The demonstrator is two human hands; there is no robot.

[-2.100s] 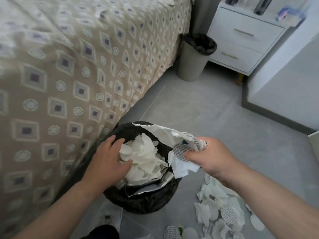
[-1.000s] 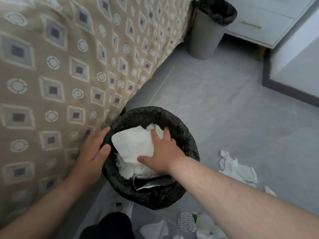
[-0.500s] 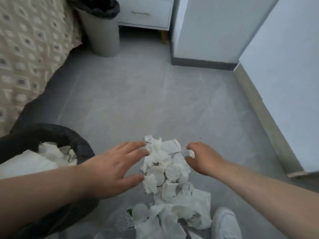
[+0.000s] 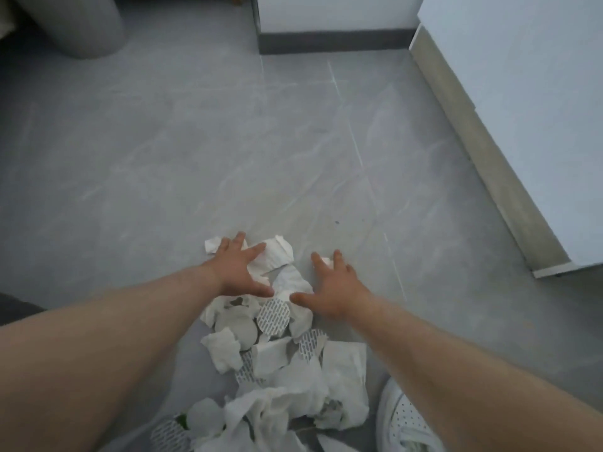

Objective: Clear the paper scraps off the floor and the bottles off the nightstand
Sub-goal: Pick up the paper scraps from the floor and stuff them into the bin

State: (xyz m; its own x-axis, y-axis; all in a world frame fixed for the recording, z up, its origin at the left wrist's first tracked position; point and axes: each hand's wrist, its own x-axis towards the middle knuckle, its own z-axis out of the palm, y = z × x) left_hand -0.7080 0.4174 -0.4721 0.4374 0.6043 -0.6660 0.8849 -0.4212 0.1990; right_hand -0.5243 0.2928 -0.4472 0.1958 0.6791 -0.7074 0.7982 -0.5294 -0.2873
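Observation:
A pile of white paper scraps (image 4: 280, 357) lies on the grey floor just in front of me, some pieces round with a printed dash pattern. My left hand (image 4: 236, 270) is spread flat on the far scraps of the pile, palm down. My right hand (image 4: 332, 288) is also spread, resting on the pile's far right edge with a small white scrap (image 4: 326, 261) under its fingers. Neither hand has closed on anything. The nightstand and the bottles are out of view.
A grey waste bin (image 4: 78, 27) stands at the far left. A white cabinet (image 4: 522, 109) runs along the right, with a dark skirting board (image 4: 332, 42) at the back. My white shoe (image 4: 404, 419) is at the bottom right, beside the pile.
The view has swung from the black-lined bin, now out of frame, to the floor. Both hands have left the bin, reached forward and spread over the far end of the scrap pile.

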